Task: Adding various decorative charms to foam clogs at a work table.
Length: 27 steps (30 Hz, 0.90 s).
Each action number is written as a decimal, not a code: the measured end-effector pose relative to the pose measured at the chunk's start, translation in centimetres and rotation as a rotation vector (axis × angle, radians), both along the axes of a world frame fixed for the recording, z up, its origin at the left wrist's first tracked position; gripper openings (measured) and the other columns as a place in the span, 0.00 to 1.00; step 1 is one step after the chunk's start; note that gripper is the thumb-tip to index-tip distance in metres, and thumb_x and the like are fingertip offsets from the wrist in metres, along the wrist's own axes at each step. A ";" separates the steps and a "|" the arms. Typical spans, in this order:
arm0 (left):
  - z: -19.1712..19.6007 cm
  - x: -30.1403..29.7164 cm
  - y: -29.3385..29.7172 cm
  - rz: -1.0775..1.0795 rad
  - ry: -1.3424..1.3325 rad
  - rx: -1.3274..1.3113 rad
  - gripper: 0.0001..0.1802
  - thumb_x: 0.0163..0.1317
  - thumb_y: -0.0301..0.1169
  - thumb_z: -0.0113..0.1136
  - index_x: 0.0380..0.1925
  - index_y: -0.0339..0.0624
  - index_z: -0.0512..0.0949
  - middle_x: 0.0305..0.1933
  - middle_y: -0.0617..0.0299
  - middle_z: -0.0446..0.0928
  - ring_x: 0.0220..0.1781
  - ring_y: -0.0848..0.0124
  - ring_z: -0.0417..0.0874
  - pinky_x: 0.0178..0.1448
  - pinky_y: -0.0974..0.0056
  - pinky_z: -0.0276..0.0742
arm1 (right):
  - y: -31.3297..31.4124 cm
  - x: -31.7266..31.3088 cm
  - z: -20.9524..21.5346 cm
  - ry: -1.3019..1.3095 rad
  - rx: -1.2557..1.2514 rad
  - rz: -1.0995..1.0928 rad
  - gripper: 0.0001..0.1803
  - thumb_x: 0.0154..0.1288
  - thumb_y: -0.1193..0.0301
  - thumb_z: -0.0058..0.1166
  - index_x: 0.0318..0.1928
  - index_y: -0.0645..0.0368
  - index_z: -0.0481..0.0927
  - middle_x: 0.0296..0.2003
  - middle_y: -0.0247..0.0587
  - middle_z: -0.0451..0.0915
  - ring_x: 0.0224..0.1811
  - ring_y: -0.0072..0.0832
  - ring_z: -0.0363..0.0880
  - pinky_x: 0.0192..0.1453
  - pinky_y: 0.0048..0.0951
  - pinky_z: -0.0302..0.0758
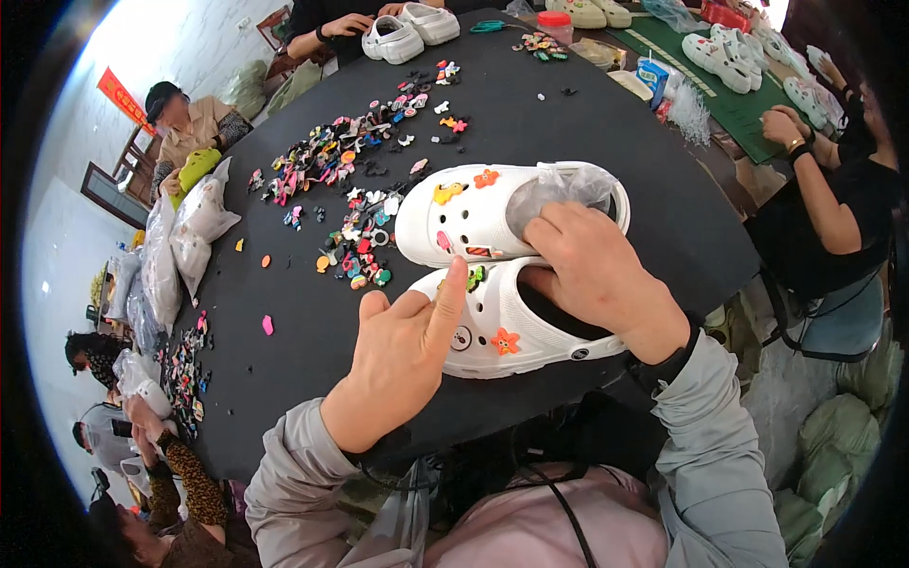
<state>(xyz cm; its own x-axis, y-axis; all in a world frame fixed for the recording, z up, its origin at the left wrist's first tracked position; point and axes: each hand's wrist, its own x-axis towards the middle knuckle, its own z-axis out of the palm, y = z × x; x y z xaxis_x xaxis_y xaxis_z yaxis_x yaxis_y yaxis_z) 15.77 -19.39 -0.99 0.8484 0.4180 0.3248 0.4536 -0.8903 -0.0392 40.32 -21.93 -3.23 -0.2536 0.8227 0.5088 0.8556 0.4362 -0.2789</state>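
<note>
Pale walls round a busy workroom; co-workers sit at the sides, one at the left holding a lime-green clog beside stuffed plastic bags. Black table, matte, rounded along its far side, strewn with small loose charms in mixed colours.

White near clog lies on the table just before the wearer, between the two hands. Long axis runs roughly left to right, toe to the left, heel end to the right and slightly closer to the body. Left hand is nearer the toe, right hand nearer the foot opening. White far clog lies close alongside, toe also left.

Left hand: index finger straight out, tip by the toe near a green charm, other fingers folded; cannot tell whether it presses or pinches anything. Right hand: curled over the sides where the clogs meet, thumb dipping into the near opening; cannot tell if it grips one clog or both.

Materials: smooth, foam-looking shells, round vent holes, blunt toes. Orange star charm, rubbery-looking, on the near clog's side; crumpled clear plastic stuffs the far one. Grey sleeves, loosely creased.
</note>
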 end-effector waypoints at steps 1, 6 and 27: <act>-0.1 0.1 -0.2 0.001 0.005 -0.003 0.42 0.50 0.22 0.57 0.70 0.30 0.58 0.30 0.64 0.80 0.35 0.68 0.76 0.37 0.57 0.56 | 0.0 0.0 0.0 -0.003 -0.001 -0.007 0.17 0.48 0.68 0.69 0.35 0.59 0.75 0.34 0.42 0.75 0.40 0.41 0.77 0.43 0.41 0.73; 0.2 0.8 -0.1 0.019 0.097 -0.018 0.41 0.51 0.21 0.56 0.69 0.30 0.59 0.42 0.58 0.82 0.36 0.68 0.76 0.37 0.58 0.56 | 0.5 -0.3 0.0 0.004 0.001 0.000 0.17 0.48 0.69 0.69 0.35 0.59 0.75 0.34 0.42 0.75 0.40 0.41 0.77 0.42 0.41 0.73; -0.7 -0.4 6.2 0.178 -0.272 -0.478 0.11 0.62 0.34 0.59 0.36 0.38 0.82 0.29 0.51 0.82 0.33 0.53 0.84 0.38 0.57 0.79 | 0.0 -0.3 0.5 -0.028 0.038 -0.029 0.20 0.42 0.72 0.69 0.37 0.61 0.75 0.34 0.45 0.74 0.39 0.44 0.73 0.43 0.41 0.72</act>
<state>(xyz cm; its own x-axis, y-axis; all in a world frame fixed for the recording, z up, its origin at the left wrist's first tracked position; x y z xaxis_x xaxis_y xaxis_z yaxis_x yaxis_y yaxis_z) 15.40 -13.14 -1.71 0.6641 0.7005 0.2614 0.5357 -0.6897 0.4872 39.97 -21.89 -2.73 -0.2448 0.8102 0.5326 0.8752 0.4210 -0.2382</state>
